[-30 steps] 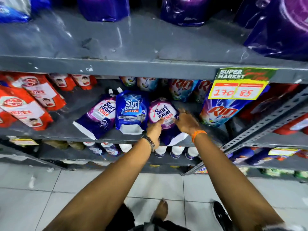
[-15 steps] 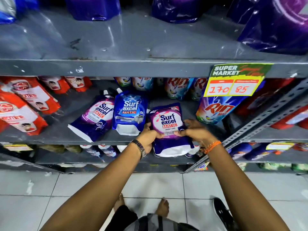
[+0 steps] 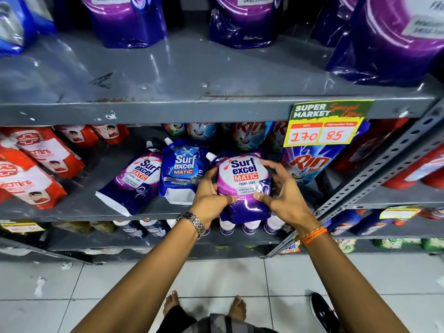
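1. Shop aisle from a head cam, looking down at a grey metal rack (image 3: 384, 169) w/ 3 shelves in view.
2. Held item: 1 purple pouch (image 3: 245, 173) of laundry liquid, label "Surf excel Matic Front Load", white cap top-left. It's upright, label to camera, at the front edge of the middle shelf (image 3: 77, 200). Its base hangs in front of the shelf lip; can't tell if it rests there.
3. Left hand (image 3: 211, 195): fingers curled round the pouch's left side, thumb pressed on the lower front.
4. Right hand (image 3: 281, 195): thumb pressed on the lower front, fingers spread & curved round the right side.
5. Wrists: 1 metal watch (image 3: 192, 222) on the left, orange thread bands (image 3: 312, 235) on the right.
6. Left of the held pouch: 1 blue pouch (image 3: 182, 169), just beside the left hand, then 1 second purple pouch (image 3: 137, 179), leaning back. That's 3 Surf pouches in front, incl. the held one.
7. Right of it: 1 Rin pouch (image 3: 310, 164), near the right hand's fingers, partly behind 1 price tag (image 3: 324, 135) reading 170 / 85.
8. Far left: at least 4 red pouches (image 3: 48, 152).
9. Back row: more small pouches (image 3: 201, 132), too hidden to count.
10. Top shelf (image 3: 168, 68): 3 big purple bags (image 3: 125, 20) clear, a 4th partly hidden, 1 blue bag (image 3: 12, 25).
11. Lower shelf (image 3: 96, 239): at least 5 white-capped bottles (image 3: 153, 229).
12. Tiled floor (image 3: 120, 284): 2 bare feet (image 3: 171, 305), 1 black shoe (image 3: 322, 313).
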`<state>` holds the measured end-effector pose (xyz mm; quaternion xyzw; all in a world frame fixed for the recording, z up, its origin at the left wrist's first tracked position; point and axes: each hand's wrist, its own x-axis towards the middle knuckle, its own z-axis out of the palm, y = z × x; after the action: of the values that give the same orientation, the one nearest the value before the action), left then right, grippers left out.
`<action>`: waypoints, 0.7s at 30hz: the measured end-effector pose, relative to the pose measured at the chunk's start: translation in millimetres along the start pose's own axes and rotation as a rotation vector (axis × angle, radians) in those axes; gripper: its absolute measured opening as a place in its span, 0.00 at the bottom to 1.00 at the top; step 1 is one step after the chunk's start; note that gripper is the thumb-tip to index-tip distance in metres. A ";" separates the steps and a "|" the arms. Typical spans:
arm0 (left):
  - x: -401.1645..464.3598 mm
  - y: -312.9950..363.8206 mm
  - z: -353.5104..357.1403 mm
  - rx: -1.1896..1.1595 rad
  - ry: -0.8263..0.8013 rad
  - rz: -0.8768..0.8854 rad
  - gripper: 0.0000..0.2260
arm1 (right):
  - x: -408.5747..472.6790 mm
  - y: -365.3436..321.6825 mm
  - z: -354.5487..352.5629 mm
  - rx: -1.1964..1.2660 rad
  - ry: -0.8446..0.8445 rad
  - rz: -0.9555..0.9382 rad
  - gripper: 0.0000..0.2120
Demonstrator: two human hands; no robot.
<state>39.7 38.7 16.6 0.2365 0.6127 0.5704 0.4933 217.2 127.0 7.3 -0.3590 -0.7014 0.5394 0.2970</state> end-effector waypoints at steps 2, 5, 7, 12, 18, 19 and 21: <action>1.9 2.5 -0.2 0.009 0.001 0.046 0.40 | 0.0 -1.1 2.9 -0.034 0.033 -0.061 0.36; 7.9 6.0 1.1 0.018 0.002 0.066 0.41 | 7.5 3.3 4.9 -0.139 0.113 -0.165 0.34; 16.2 8.5 0.3 0.003 0.010 0.063 0.40 | 15.9 12.1 4.3 -0.228 0.163 -0.254 0.33; 40.7 22.6 -5.2 -0.189 -0.053 -0.034 0.37 | 34.8 35.3 6.9 -0.491 0.250 -0.447 0.34; 63.8 35.7 -7.4 -0.162 -0.062 -0.148 0.19 | 42.8 68.6 9.9 -0.517 0.261 -0.393 0.36; 64.7 37.5 -4.4 -0.141 -0.046 -0.129 0.19 | 42.9 69.1 11.6 -0.492 0.268 -0.371 0.35; 67.2 42.7 1.3 -0.115 0.002 -0.063 0.19 | 44.9 66.9 15.4 -0.435 0.281 -0.320 0.32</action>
<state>2.2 106.7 34.0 0.1879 0.5865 0.5891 0.5231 191.6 166.4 -60.0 -0.3703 -0.8001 0.2676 0.3886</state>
